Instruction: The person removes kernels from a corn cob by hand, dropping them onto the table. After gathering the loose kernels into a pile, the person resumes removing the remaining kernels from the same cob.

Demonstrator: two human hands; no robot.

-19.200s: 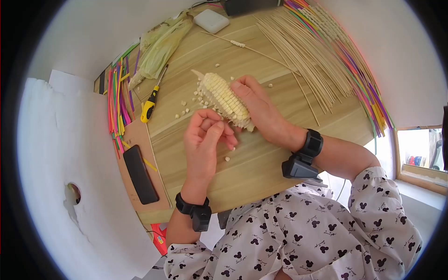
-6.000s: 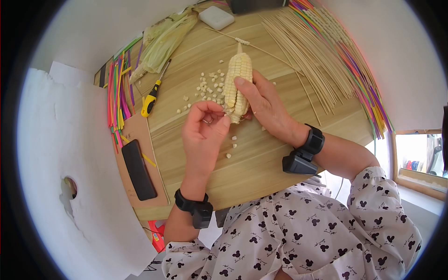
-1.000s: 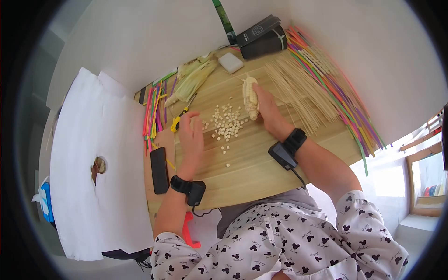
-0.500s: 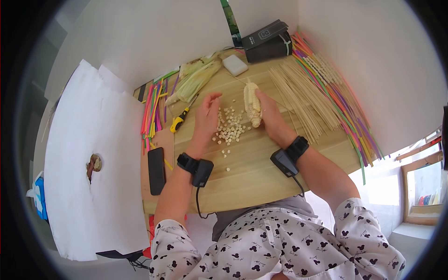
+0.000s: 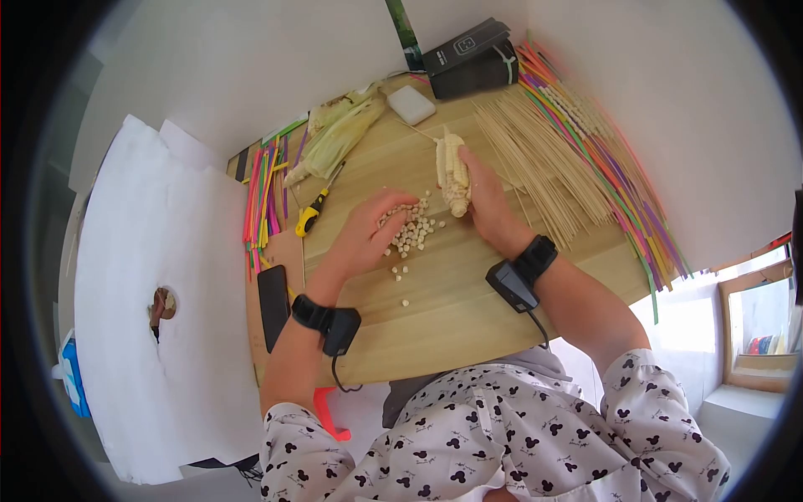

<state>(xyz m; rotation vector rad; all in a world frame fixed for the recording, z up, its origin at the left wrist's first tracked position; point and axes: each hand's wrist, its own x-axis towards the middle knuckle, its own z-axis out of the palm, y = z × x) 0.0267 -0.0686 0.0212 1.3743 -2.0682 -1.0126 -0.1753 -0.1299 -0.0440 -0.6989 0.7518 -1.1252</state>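
Corn cob [image 5: 452, 171] and loose kernels [image 5: 411, 234] near table [image 5: 452, 293] middle.
Gripped in curled right hand [image 5: 485, 205]: the cob; left hand [image 5: 368, 234] half open, cupped against kernels.

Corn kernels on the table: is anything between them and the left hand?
Nothing visible. The left hand lies against the corn kernels, fingers curled over the pile; the right hand holds the corn cob beside it.

Your view reads bright, even daylight, probably from the blown-out window [image 5: 755, 328] at right; soft shadows, heavy fisheye vignette.
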